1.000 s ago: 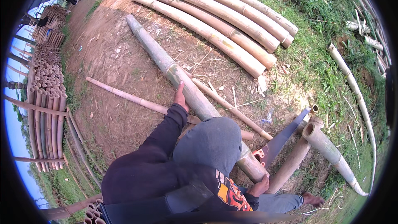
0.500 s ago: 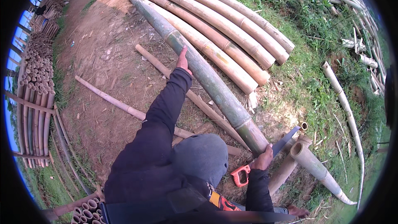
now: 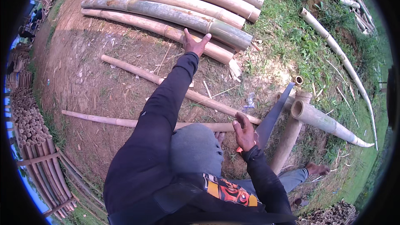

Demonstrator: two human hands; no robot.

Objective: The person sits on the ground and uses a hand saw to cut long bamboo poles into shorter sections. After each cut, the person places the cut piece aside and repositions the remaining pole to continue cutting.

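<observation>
Above bamboo poles (image 3: 175, 14), open hands (image 3: 196, 43).

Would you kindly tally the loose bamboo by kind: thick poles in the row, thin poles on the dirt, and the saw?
Thick bamboo poles in the row: 5
Thin bamboo poles on the dirt: 2
Saw: 1
Total: 8

head view: one camera, worn up on the person's head | looks down and forward over the grey hood (image 3: 196, 150) and dark sleeves | hands and arms are close, bamboo poles (image 3: 166, 14) on the dirt ground (image 3: 83, 79) are farther off | round fisheye picture, straight poles bend near the rim | no second view to share with
</observation>
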